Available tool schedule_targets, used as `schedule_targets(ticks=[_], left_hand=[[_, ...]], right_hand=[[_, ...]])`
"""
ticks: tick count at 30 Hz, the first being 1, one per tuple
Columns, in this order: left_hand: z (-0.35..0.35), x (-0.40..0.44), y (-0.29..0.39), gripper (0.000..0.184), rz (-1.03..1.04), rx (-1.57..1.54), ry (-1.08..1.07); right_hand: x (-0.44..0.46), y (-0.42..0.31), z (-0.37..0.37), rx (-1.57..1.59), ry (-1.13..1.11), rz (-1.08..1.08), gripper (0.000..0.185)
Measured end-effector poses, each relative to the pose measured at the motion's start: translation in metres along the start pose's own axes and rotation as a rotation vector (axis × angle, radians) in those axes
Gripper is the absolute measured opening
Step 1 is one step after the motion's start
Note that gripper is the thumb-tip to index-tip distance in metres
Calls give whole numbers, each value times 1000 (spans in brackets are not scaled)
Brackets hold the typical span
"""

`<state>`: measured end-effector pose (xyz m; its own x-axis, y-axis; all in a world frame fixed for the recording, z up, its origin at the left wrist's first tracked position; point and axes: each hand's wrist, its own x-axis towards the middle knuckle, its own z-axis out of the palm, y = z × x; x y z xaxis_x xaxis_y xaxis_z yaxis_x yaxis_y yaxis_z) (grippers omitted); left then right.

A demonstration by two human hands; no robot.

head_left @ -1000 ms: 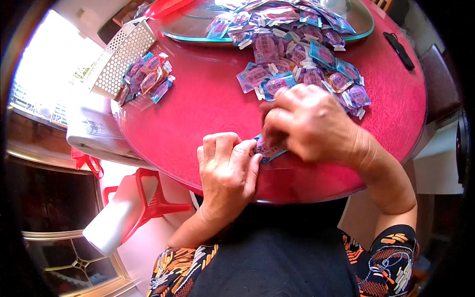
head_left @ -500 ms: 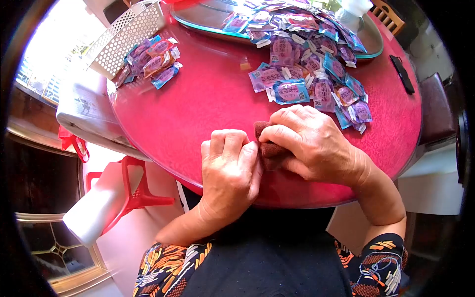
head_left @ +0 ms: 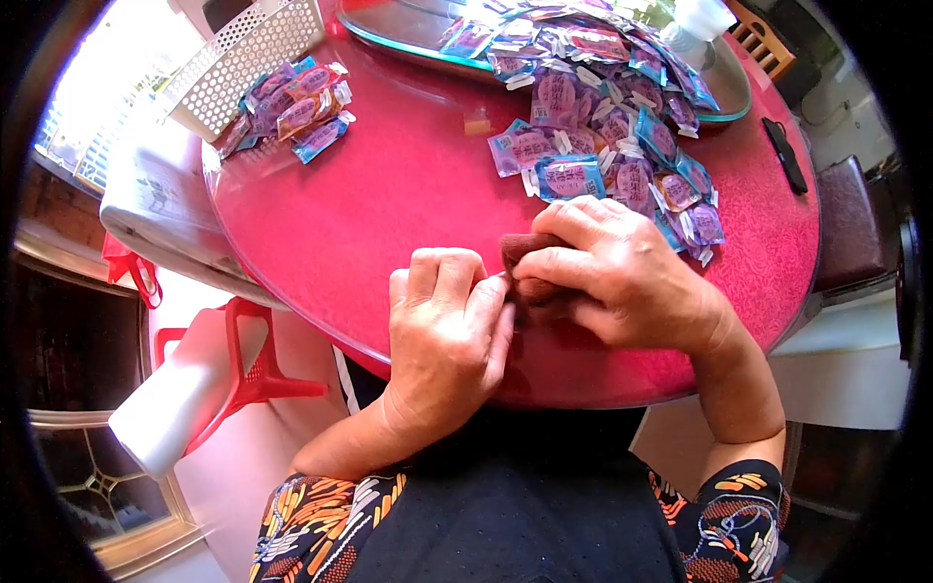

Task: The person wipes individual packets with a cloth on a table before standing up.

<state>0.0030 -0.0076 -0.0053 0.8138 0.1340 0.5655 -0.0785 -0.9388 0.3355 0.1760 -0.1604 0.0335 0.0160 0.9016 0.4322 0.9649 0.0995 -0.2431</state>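
My right hand (head_left: 622, 277) is closed around a folded brown cloth (head_left: 530, 248), close to the near edge of the red table (head_left: 369, 223). Beside it my left hand (head_left: 447, 325) has its fingers curled, with thumb and forefinger pinched together against the cloth's left side. Whatever lies in that pinch is hidden by the fingers. Just beyond my right hand lies a heap of small purple, blue and orange printed pouches (head_left: 569, 178) with white spout caps.
The heap continues onto a glass-topped turntable (head_left: 418, 47). A smaller group of pouches (head_left: 292, 107) lies at the left by a white perforated basket (head_left: 248, 73). A black strap-like object (head_left: 785, 155) rests at the right edge. A red stool (head_left: 255, 360) stands lower left.
The view has shifted slightly. Both hands stay together at nearly the same spot, and my right hand has turned a little on the brown cloth. The pouches look unmoved.
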Motion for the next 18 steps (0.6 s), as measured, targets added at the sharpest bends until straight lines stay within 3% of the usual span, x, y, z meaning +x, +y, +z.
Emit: schedule_targets(ticks=[6,9,11,18], left_hand=[[0,1,1,30,-4,-24,7],[0,2,1,30,-2,-8,1],[0,0,0,30,-3,21,-13],[0,2,2,28,-15,-21,16]], right_hand=[[-13,9,-35,-102,-206,251,16],[-6,5,-23,-97,-39,135,17],[-2,1,-9,99,-6,-3,20],[-8,-2,-24,-136,-178,333,22]])
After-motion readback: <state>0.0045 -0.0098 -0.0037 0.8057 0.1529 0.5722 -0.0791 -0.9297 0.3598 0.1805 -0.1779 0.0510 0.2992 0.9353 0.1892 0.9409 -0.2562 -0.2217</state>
